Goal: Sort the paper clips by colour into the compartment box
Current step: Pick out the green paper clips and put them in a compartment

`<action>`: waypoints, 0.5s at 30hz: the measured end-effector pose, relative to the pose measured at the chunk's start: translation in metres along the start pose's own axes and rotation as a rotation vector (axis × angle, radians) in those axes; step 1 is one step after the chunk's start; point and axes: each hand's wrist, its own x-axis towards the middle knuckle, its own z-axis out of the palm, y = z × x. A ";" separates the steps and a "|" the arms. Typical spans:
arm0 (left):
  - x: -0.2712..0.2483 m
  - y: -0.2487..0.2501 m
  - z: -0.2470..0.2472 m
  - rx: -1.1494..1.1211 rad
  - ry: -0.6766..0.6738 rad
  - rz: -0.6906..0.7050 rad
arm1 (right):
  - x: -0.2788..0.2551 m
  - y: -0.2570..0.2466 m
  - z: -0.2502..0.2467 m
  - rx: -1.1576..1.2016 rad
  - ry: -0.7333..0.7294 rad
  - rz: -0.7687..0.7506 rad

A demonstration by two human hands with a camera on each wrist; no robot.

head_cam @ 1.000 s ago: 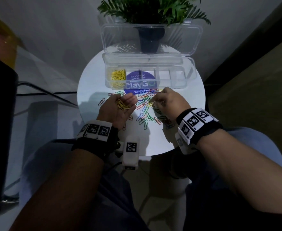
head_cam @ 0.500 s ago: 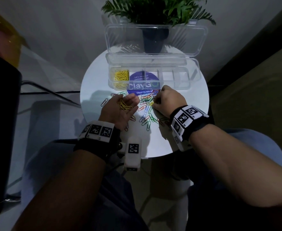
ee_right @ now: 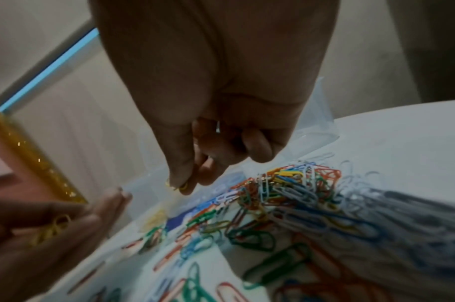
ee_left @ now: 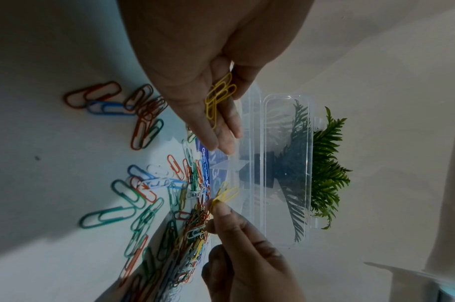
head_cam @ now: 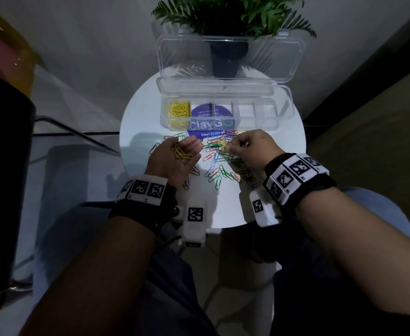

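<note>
Your left hand (head_cam: 174, 158) lies flat, palm up, carrying yellow clips (head_cam: 181, 153); your right hand (head_cam: 252, 147) pinches one yellow clip (ee_left: 225, 196).

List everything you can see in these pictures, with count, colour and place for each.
Clear plastic compartment box: one, lid open, far side of the table.
Yellow paper clips in box: a heap, leftmost compartment.
Mixed paper clips: many; red, green, blue, white, yellow; loose before the box.
Round white table: one.
Blue round sticker: one, under the box.
Potted green plant: one, behind the box.
Left hand: palm up, cradling yellow clips.
Right hand: pinching a yellow clip.
</note>
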 end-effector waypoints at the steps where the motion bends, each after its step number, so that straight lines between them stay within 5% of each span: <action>1: 0.000 0.000 0.000 0.006 -0.010 0.001 | -0.003 -0.003 -0.002 0.059 -0.004 0.008; 10: -0.001 -0.007 0.012 -0.086 0.017 0.008 | -0.023 -0.058 0.018 -0.031 -0.042 -0.326; 15: 0.000 -0.003 0.001 -0.079 0.047 -0.012 | -0.005 -0.030 0.004 -0.004 0.164 -0.138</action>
